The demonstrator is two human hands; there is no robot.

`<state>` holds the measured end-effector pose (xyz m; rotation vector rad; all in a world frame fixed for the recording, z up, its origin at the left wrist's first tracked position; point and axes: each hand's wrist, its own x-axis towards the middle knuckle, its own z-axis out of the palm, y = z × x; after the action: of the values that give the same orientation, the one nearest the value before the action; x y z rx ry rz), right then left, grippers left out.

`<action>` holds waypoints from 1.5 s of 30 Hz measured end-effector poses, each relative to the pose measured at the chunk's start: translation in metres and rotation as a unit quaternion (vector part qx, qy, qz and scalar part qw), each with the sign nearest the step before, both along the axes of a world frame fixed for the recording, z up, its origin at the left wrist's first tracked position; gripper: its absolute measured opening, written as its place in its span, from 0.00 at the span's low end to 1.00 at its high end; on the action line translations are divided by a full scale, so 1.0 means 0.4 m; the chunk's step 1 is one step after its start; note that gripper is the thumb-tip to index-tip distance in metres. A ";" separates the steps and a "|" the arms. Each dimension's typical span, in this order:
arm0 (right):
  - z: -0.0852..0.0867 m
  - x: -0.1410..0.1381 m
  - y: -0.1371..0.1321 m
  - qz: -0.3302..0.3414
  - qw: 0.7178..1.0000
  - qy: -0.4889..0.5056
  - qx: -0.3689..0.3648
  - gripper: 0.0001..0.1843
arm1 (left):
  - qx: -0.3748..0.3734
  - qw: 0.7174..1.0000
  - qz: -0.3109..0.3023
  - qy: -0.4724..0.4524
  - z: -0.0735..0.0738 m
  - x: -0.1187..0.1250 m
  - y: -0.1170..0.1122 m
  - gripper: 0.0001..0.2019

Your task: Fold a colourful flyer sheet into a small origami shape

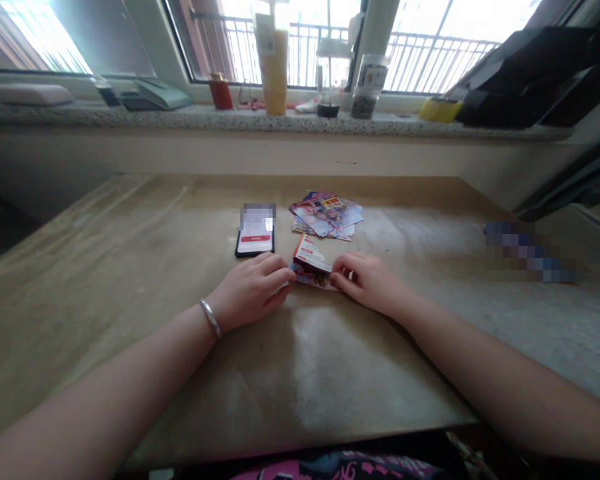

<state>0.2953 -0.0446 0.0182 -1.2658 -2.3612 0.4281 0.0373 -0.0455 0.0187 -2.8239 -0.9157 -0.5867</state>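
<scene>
A small printed paper leaflet [311,262], partly folded with one flap standing up, lies on the beige table [130,267] in front of me. My left hand [253,288], with a silver bracelet on its wrist, has curled fingers pressing the leaflet's left edge. On the other side, my right hand [367,280] pinches the leaflet's right edge with bent fingers. Both hands rest on the tabletop.
A phone [255,233] with a lit screen lies just behind my left hand. A pile of colourful leaflets [326,215] sits further back. On the stone windowsill [180,119] stand a red can [221,91], a yellow bottle [275,63] and jars.
</scene>
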 end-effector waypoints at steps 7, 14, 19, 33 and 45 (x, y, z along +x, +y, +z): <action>-0.004 0.002 0.009 -0.051 0.998 0.034 -0.007 0.05 | -0.001 0.998 -0.034 0.052 -0.005 0.000 0.011 0.13; 0.002 0.017 0.017 -0.146 0.989 -0.004 -0.028 0.08 | -0.066 0.996 -0.059 0.013 -0.015 -0.001 0.019 0.13; -0.001 0.033 0.033 -0.190 0.980 -0.025 -0.053 0.09 | -0.063 0.996 -0.050 0.028 -0.010 -0.002 0.020 0.14; 0.003 0.030 0.040 -0.192 0.964 -0.171 -0.066 0.11 | 0.008 0.998 -0.027 0.059 0.001 -0.002 0.012 0.15; -0.006 0.021 0.025 -0.180 0.975 -0.114 -0.066 0.10 | -0.018 0.997 0.014 0.075 -0.011 -0.014 0.023 0.16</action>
<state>0.3037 -0.0347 0.0157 -1.8509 -2.2394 0.3417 0.0318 -0.0362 0.0144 -2.8345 -0.9464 -0.3532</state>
